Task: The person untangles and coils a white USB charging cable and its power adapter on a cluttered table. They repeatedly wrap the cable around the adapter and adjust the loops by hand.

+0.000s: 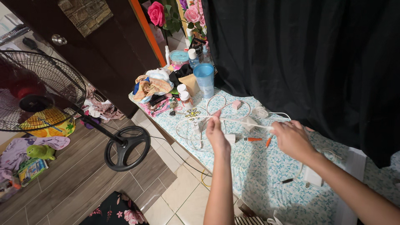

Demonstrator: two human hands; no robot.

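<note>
A thin white cable point(243, 121) is stretched taut between the two hands above a table covered in a pale floral-print cloth point(266, 175). One end is pinched by the closed fingers of the left hand point(216, 132); the other is gripped by the curled right hand point(291, 137). More white cable is seen looped on the cloth beneath. A translucent blue plastic cup point(204, 79) is set well behind, and two small orange-tipped tools point(260, 140) are laid between the hands.
</note>
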